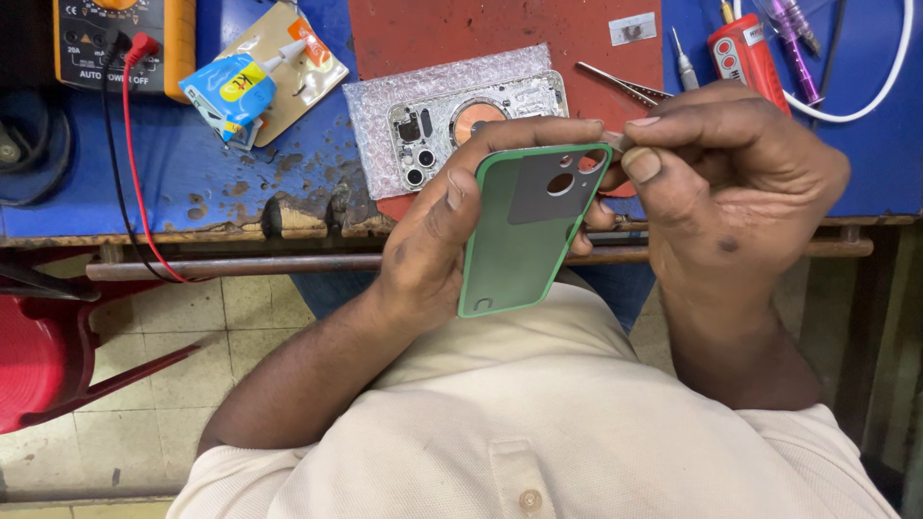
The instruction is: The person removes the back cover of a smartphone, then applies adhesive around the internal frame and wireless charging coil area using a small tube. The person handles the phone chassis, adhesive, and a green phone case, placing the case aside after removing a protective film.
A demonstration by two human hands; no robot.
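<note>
While the person sits close to the edge of the blue workbench (240, 163), the work itself is held off the bench, over the lap, tilted toward the head camera so the inner face can be read. Red mat (461, 34) covers the middle of the bench; its worn front edge is chipped and stained.

On the mat lies a phone housing (481, 120), camera openings up, resting on a sheet of bubble wrap (385, 106), likely to spare it scratches. Yellow multimeter (106, 38) sits at far left, red lead trailing over the edge. Glue tube on its card (260, 82) lies beside it. Tweezers (620, 85), a small screwdriver (683, 67) and a red tool (745, 53) lie within reach at the right.

Green back panel (529, 226): left hand (433, 240) clamps it from behind, thumb on the long edge, fingers curled over the top, which steadies it. Right hand (731, 183) is pinched together, thumb against forefinger, at the panel's top corner by the camera cut-outs; something small and grey seems caught in the pinch, too small to identify.
</note>
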